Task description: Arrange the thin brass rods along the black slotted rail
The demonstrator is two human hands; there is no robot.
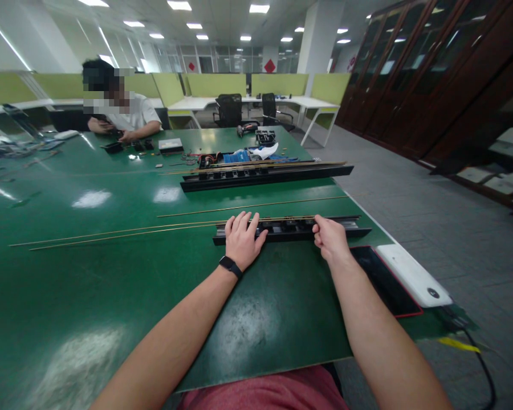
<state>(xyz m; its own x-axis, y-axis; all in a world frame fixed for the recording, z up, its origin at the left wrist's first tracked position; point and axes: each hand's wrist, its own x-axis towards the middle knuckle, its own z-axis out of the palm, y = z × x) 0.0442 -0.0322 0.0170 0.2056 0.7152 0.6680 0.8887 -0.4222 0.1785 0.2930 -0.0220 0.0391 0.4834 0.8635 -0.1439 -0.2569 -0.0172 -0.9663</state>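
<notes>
A black channel-shaped rail (290, 236) with dark fittings inside lies crosswise on the green table in front of me. Two long, thin brass-coloured rods (123, 232) run over it and stick out far to the left. My left hand (243, 242) rests over the rail's left part, fingers stretched and apart, across the rods. Toward the rail's right part, my right hand (328, 236) is closed in a pinch at the right end of a rod; the fingers partly hide the grip. Just behind the rail lies another thin rod (252, 206).
Farther back sits a second black rail (273, 177) with several rods and blue-wrapped parts (237, 157). A drill (247, 130) lies beyond. At right are a red-edged black tablet (385, 279) and a white device (412, 276) with a cable. A person (128, 114) sits across the table.
</notes>
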